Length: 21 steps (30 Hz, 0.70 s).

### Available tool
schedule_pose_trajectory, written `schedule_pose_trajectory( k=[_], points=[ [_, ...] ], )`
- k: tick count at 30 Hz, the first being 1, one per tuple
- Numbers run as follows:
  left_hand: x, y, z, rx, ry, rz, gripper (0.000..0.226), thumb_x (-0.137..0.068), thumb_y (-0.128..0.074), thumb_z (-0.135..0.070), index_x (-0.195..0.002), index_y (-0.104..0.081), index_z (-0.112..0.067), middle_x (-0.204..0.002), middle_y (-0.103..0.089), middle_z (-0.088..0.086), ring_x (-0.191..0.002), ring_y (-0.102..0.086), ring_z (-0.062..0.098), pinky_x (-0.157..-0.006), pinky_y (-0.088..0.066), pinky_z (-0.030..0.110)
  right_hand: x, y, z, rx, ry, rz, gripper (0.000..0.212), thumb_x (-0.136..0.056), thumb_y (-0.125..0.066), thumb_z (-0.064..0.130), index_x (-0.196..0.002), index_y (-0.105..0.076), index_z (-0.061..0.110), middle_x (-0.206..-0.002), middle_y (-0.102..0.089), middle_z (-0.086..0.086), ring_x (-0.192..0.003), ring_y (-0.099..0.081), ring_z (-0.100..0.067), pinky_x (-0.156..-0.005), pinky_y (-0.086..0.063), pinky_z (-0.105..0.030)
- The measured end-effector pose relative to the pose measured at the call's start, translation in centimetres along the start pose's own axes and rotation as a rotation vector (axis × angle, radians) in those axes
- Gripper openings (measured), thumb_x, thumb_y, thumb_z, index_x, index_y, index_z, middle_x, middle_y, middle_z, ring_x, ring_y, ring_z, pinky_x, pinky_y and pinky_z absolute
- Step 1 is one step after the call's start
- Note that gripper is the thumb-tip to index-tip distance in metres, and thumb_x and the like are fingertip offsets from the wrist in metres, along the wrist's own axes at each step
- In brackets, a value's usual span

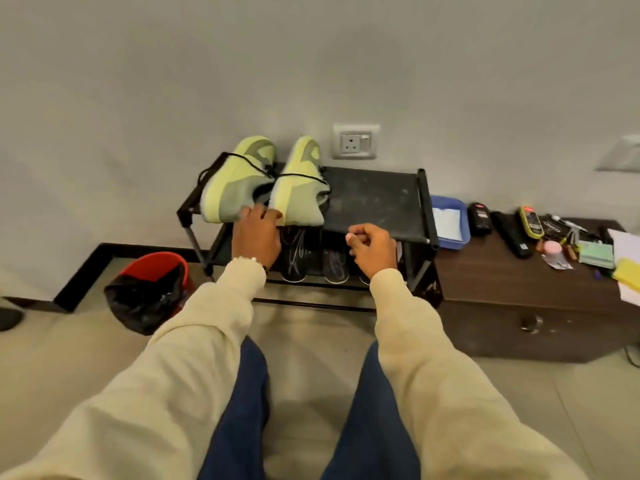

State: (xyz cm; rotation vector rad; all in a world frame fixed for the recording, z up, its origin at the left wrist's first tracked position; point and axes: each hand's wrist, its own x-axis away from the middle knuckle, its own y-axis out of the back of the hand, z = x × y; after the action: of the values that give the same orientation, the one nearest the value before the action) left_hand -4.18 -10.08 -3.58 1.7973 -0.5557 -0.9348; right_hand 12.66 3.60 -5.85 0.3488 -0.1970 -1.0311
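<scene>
Two pale green sneakers, the left one point(231, 188) and the right one point(300, 192), stand side by side on the left half of a black shoe rack's top shelf point(375, 199), heels toward me. My left hand point(257, 237) reaches to the heels, its fingertips touching both shoes where they meet. My right hand point(372, 249) hovers at the front edge of the shelf with loosely curled fingers and holds nothing. On the lower shelf lie dark shoes with white laces point(296, 252), partly hidden by my hands.
A red bin with a black bag point(152, 289) stands on the floor to the left. A dark wooden cabinet point(519, 306) to the right carries a blue tray point(448, 221), remotes and small items. A wall socket point(356, 142) sits above the rack.
</scene>
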Motion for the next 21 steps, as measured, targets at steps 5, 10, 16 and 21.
schedule_pose_trajectory(
  k=[5, 10, 16, 21],
  points=[
    [-3.1, 1.9, 2.7, -0.41, -0.263, 0.057, 0.033, -0.075, -0.068, -0.004, -0.106, -0.057, -0.009, -0.108, -0.059, 0.013, -0.102, -0.053, 0.035, -0.075, -0.044, 0.043, -1.9, -2.9, 3.6, -0.162, -0.279, 0.228, 0.054, -0.081, -0.072, 0.037, -0.125, -0.047, 0.02, -0.088, -0.065, -0.014, -0.055, -0.058, -0.019, -0.05, -0.053, -0.03],
    [-5.2, 2.8, 3.4, -0.551, -0.318, 0.204, 0.04, -0.09, -0.052, -0.014, -0.128, -0.039, -0.01, -0.121, -0.061, 0.009, -0.124, -0.046, 0.032, -0.093, -0.037, 0.043, -3.3, -5.3, 5.1, -0.402, -0.431, 0.372, 0.047, -0.08, -0.074, 0.031, -0.117, -0.051, 0.011, -0.088, -0.064, -0.018, -0.062, -0.065, -0.025, -0.048, -0.052, -0.025],
    [-5.6, 3.8, 3.8, -0.655, -0.313, 0.245, 0.046, -0.099, -0.041, -0.02, -0.142, -0.028, -0.01, -0.13, -0.054, 0.007, -0.127, -0.045, 0.031, -0.091, -0.042, 0.043, -4.1, -7.2, 6.3, -0.529, -0.474, 0.372, 0.038, -0.076, -0.078, 0.018, -0.107, -0.058, 0.008, -0.094, -0.065, -0.017, -0.074, -0.066, -0.029, -0.069, -0.059, -0.037],
    [-6.0, 3.2, 4.9, -0.678, -0.207, 0.245, 0.044, -0.103, -0.032, -0.014, -0.146, -0.035, -0.017, -0.135, -0.043, 0.01, -0.127, -0.041, 0.033, -0.07, -0.045, 0.034, -4.3, -6.6, 7.6, -0.492, -0.356, 0.274, 0.037, -0.069, -0.083, 0.013, -0.099, -0.063, 0.008, -0.109, -0.065, -0.016, -0.086, -0.068, -0.032, -0.071, -0.059, -0.045]
  ],
)
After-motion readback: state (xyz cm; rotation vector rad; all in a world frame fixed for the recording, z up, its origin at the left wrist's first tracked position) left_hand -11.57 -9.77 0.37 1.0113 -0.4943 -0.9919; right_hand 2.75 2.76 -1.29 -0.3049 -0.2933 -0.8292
